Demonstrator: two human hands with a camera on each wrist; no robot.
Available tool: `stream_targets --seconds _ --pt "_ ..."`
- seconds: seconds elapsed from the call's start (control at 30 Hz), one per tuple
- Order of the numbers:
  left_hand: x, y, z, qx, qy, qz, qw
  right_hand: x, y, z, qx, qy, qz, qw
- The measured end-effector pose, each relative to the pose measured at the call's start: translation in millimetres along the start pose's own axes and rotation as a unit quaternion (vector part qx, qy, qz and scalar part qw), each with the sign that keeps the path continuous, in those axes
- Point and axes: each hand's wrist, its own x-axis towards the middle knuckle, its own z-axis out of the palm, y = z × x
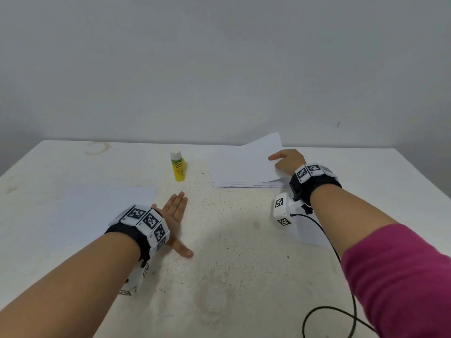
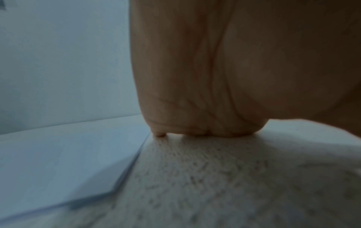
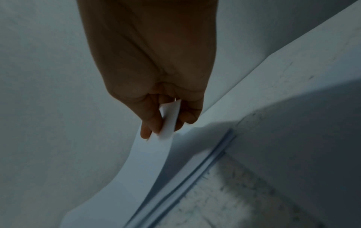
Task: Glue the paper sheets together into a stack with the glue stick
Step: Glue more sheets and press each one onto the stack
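In the head view the right hand (image 1: 288, 161), right of centre, pinches the near right edge of the top sheet (image 1: 244, 159) and peels it up from the paper pile (image 1: 246, 184); the sheet is thin, light and limp, bowing where it lifts, so it would likely crease if gripped hard and is best taken at an edge or corner as here. The glue stick (image 1: 178, 166) stands upright and capped at centre, just left of the pile, small and rigid, easy to grasp round its barrel. A single sheet (image 1: 102, 208) lies flat at lower left, and the left hand (image 1: 174, 214) rests beside it with fingers straight and together, thumb out. The table (image 1: 231, 264) is white, speckled and stained, set against a plain pale wall (image 1: 219, 57); a black cable (image 1: 341, 311) loops at lower right. In the left wrist view the palm fills the upper right, pressed to the rough table, the flat sheet's corner (image 2: 113, 191) at lower left. In the right wrist view thumb and fingers (image 3: 154, 123) pinch the curling sheet's edge above the pile's layered edges (image 3: 205, 163)
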Motion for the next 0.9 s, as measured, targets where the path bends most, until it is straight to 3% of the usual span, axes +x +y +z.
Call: stream_targets --seconds 0.27,0.5,0.7,0.9 --pt "0.0 -0.7 -2.5 0.000 -0.013 0.005 1.000 2.8 7.5 4.2 -0.153 -0.064 -0.016 0.986" --pt "-1.4 -0.6 -3.1 -0.003 -0.013 0.008 1.000 -3.8 4.5 11.2 -0.282 -0.026 0.000 0.959" --pt "-1.2 -0.6 -2.4 0.001 -0.002 0.005 1.000 -28.0 -12.1 -12.5 -0.319 -0.104 0.009 0.942" --pt "-0.2 0.5 0.4 0.003 0.012 -0.001 1.000 -89.7 37.2 -10.3 -0.365 -0.219 0.040 0.904"
